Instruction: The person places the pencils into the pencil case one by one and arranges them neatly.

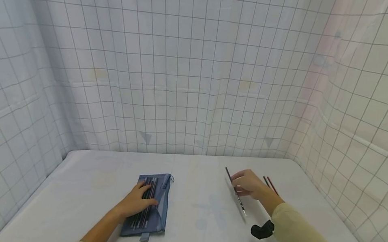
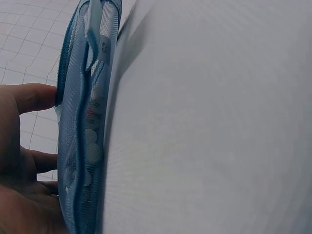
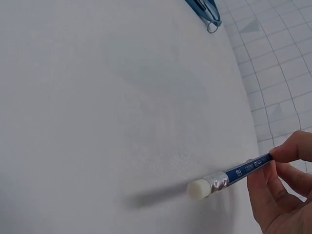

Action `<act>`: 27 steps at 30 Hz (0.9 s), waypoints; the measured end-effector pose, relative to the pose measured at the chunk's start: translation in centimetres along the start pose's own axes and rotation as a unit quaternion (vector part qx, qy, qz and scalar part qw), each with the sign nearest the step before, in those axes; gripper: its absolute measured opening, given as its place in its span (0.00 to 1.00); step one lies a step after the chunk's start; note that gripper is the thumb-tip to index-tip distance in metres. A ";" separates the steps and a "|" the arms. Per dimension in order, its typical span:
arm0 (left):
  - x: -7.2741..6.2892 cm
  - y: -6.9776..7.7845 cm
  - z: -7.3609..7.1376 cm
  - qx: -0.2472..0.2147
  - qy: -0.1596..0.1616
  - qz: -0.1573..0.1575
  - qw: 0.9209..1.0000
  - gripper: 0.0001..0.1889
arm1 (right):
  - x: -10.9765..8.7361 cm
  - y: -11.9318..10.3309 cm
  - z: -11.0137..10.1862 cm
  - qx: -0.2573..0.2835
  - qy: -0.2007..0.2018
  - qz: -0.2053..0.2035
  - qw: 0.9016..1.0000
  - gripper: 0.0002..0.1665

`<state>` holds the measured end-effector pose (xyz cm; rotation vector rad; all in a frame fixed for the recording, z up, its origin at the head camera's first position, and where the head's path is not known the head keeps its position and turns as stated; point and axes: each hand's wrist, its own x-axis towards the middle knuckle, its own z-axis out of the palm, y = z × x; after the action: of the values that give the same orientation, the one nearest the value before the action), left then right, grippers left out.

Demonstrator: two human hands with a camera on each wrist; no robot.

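My right hand pinches a dark blue pencil between thumb and fingers, partway along its length. The pencil's white eraser end points toward the near side and casts a shadow on the table just below. On the left, a blue mesh pencil case lies flat, with several pencils showing through it. My left hand rests over the case with its fingers spread. Seen from the left wrist, the fingers touch the case's top side, and round eraser ends show through the mesh.
Past my right wrist lie a dark pencil and a red pencil, partly hidden by the arm. The white table is enclosed by grid-patterned cloth at the back and both sides.
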<state>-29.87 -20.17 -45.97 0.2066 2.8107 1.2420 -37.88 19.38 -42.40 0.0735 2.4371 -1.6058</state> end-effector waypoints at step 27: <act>0.3 0.0 0.1 0.014 0.009 -0.006 1.000 0.43 | 0.3 -1.5 4.4 0.023 -0.024 0.001 0.999 0.17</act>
<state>-30.16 -20.06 -46.05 0.1811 2.8428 1.2080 -37.72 14.78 -42.76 0.0448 2.3641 -1.6444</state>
